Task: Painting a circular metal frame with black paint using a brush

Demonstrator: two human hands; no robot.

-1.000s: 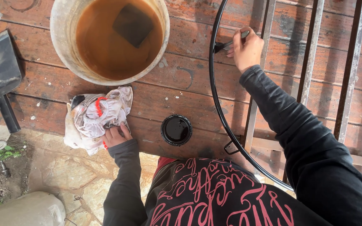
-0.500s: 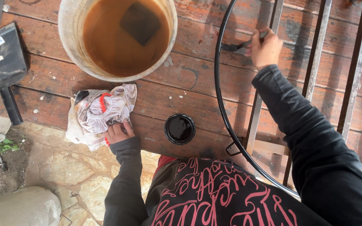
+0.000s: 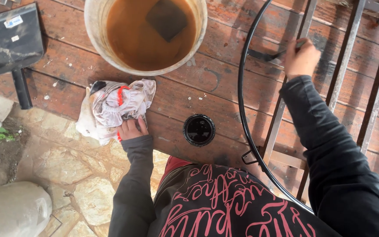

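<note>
The left hand [image 3: 132,129] lies palm down, fingers curled, just left of the small round black tin [image 3: 199,130], its dark-sleeved arm bent back toward the torso. The right hand [image 3: 301,58] is raised well beyond and right of that tin, fingers closed in a pinch, forearm extended in a dark sleeve.

We see the round plastic bucket of brown water [image 3: 145,35] at twelve o'clock on the reddish wooden plank deck [image 3: 198,87], a dark square piece [image 3: 167,18] lying in it. The black dustpan [image 3: 7,41] sits at ten o'clock. The crumpled white-and-red rag [image 3: 112,105] lies at nine, our left hand [image 3: 131,128] touching its near edge. The small round black tin [image 3: 198,130] rests at centre, right of the rag. At two o'clock our right hand [image 3: 301,59] holds a dark brush [image 3: 270,55] between the thin black metal hoop [image 3: 242,114] and the grey metal railing bars [image 3: 343,70].
</note>
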